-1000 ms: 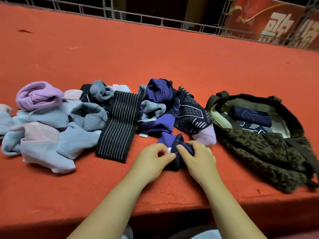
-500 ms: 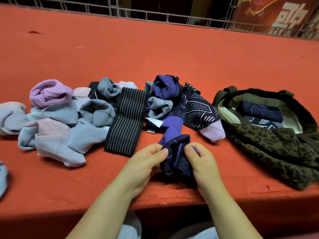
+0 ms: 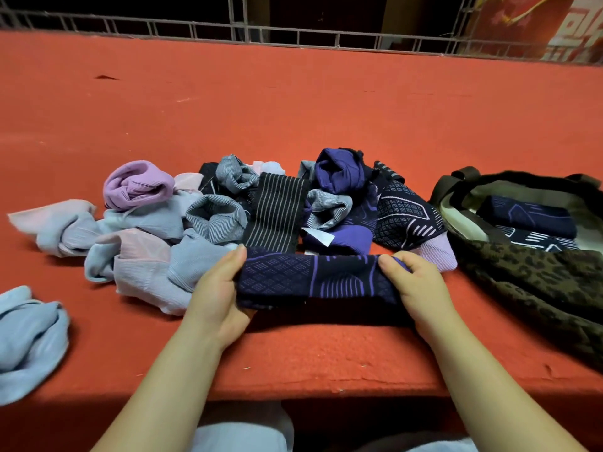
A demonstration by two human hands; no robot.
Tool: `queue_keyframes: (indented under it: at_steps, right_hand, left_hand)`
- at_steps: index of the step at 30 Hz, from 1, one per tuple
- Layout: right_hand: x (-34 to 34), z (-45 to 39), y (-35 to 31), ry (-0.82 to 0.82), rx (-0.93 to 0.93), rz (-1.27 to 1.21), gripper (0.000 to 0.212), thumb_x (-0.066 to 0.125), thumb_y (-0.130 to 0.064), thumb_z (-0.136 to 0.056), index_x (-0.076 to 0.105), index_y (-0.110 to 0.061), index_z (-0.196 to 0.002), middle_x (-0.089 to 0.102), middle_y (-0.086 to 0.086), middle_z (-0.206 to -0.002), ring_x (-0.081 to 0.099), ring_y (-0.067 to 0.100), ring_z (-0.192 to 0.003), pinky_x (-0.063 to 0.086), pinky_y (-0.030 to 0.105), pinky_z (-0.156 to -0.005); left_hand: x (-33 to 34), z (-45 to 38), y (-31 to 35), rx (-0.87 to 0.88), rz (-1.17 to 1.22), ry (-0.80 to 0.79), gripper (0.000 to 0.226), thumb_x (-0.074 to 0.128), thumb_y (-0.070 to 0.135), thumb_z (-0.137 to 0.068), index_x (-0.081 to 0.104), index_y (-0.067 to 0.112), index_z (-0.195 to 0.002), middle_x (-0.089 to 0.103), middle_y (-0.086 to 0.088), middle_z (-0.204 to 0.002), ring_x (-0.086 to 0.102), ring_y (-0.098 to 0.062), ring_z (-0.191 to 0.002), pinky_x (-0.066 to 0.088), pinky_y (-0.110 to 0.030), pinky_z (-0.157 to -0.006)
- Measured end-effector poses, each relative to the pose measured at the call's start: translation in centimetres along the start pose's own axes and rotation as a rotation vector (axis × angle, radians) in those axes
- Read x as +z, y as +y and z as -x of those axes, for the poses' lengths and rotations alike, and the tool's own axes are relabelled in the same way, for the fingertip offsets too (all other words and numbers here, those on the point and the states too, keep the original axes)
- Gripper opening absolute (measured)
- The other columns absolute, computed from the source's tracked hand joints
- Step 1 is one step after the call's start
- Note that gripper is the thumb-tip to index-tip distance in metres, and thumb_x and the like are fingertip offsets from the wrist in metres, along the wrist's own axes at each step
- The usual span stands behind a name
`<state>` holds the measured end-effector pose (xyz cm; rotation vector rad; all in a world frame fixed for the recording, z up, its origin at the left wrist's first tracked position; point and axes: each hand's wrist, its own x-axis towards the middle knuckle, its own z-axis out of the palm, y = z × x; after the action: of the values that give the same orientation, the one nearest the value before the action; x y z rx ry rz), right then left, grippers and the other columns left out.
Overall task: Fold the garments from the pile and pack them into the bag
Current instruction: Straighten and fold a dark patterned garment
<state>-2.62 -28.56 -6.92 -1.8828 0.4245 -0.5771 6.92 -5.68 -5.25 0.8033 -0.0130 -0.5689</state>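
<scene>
A dark navy garment with purple patterns is stretched out flat between my hands just above the red table's front edge. My left hand grips its left end, thumb on top. My right hand grips its right end the same way. Behind it lies the pile of pastel blue, pink, lilac, grey striped and purple pieces. The leopard-print bag lies open at the right, with folded navy patterned garments inside.
A light blue garment lies apart at the left near the table's front edge. The red felt table reaches back to a metal railing. A black striped piece lies in the pile's middle.
My hands have moved apart, pulling the bunched navy garment out into a long flat band. The view has shifted, showing more of the table's left side.
</scene>
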Motion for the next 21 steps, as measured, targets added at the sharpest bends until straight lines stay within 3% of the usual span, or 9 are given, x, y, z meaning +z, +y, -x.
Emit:
queue_keyframes:
  at_steps: [2,4,8,10,12,13,16,18,21]
  right_hand:
    - [-0.8,-0.9,0.1,-0.022,-0.024,0.061,0.033,0.069,-0.025,-0.084,0.049,-0.014,-0.060,0.043,-0.008,-0.054,0.035,0.001,-0.048,0.030,0.020,-0.050]
    - [-1.3,-1.1,0.0,-0.131,-0.102,0.147,0.032,0.071,-0.024,-0.081,0.049,-0.018,-0.059,0.046,-0.013,-0.052,0.040,-0.001,-0.050,0.031,0.015,-0.050]
    - [-2.0,-0.5,0.3,-0.353,-0.186,0.228,0.022,0.063,-0.047,-0.068,0.053,-0.028,-0.066,0.059,-0.014,-0.081,0.054,-0.001,-0.080,0.039,0.010,-0.075]
    - [-2.1,-0.1,0.3,-0.348,-0.129,0.230,0.023,0.066,-0.044,-0.076,0.054,-0.024,-0.072,0.061,-0.007,-0.089,0.055,-0.002,-0.083,0.038,0.009,-0.077]
    - [-2.0,0.4,0.2,-0.307,-0.059,0.266,0.019,0.065,-0.036,-0.085,0.057,-0.018,-0.082,0.063,-0.008,-0.085,0.055,-0.007,-0.072,0.040,0.009,-0.070]
    - [-2.0,0.4,0.2,-0.302,-0.033,0.323,0.024,0.063,-0.043,-0.084,0.060,-0.019,-0.087,0.064,-0.008,-0.087,0.056,-0.007,-0.076,0.042,0.012,-0.074]
    - [-1.6,0.3,0.5,-0.351,-0.016,0.650,0.068,0.042,-0.083,-0.066,0.063,-0.033,-0.105,0.061,-0.010,-0.108,0.053,0.010,-0.107,0.041,0.035,-0.097]
    - [-1.2,0.4,0.2,-0.335,0.033,0.787,0.063,0.041,-0.083,-0.068,0.062,-0.037,-0.105,0.055,-0.010,-0.110,0.044,0.015,-0.112,0.036,0.036,-0.097]
    - [-0.8,0.8,-0.1,-0.258,0.025,0.926,0.052,0.050,-0.077,-0.070,0.055,-0.027,-0.082,0.060,-0.010,-0.090,0.053,0.017,-0.093,0.040,0.034,-0.081]
  left_hand:
    - [-0.3,0.2,0.6,0.078,-0.100,0.023,0.023,0.040,0.017,-0.097,0.059,0.011,-0.085,0.068,-0.006,-0.077,0.066,-0.015,-0.066,0.057,-0.024,-0.058]
    - [-0.1,1.0,0.7,0.058,-0.269,0.011,0.034,0.041,0.017,-0.097,0.065,0.012,-0.074,0.068,-0.004,-0.070,0.063,-0.015,-0.064,0.053,-0.019,-0.053]
    - [-0.7,2.2,0.8,-0.226,-0.634,-0.177,0.053,0.051,0.055,-0.083,0.074,0.009,-0.069,0.068,-0.012,-0.070,0.063,-0.022,-0.062,0.046,-0.023,-0.056]
    - [-1.3,2.1,0.9,-0.248,-0.870,-0.190,0.053,0.061,0.068,-0.061,0.070,0.016,-0.067,0.063,-0.010,-0.072,0.055,-0.022,-0.065,0.038,-0.029,-0.062]
    - [-1.3,1.8,0.7,-0.186,-1.109,-0.211,0.046,0.062,0.067,-0.052,0.065,0.022,-0.062,0.059,-0.001,-0.067,0.050,-0.016,-0.065,0.035,-0.031,-0.066]
    - [-1.2,1.7,0.5,-0.154,-1.174,-0.229,0.040,0.064,0.064,-0.052,0.062,0.025,-0.057,0.056,0.004,-0.062,0.046,-0.012,-0.061,0.033,-0.030,-0.064]
    - [-1.0,1.8,0.1,-0.073,-1.148,-0.252,0.031,0.072,0.043,-0.070,0.054,0.025,-0.052,0.049,0.009,-0.056,0.040,-0.008,-0.056,0.029,-0.027,-0.056]
    - [-1.1,1.9,-0.2,0.021,-1.057,-0.199,0.032,0.068,0.029,-0.083,0.053,0.023,-0.055,0.049,0.006,-0.058,0.041,-0.008,-0.058,0.031,-0.026,-0.057]
    - [-1.1,2.5,-0.5,0.123,-0.833,-0.092,0.026,0.064,0.020,-0.086,0.060,0.019,-0.061,0.054,0.001,-0.063,0.047,-0.009,-0.061,0.035,-0.027,-0.061]
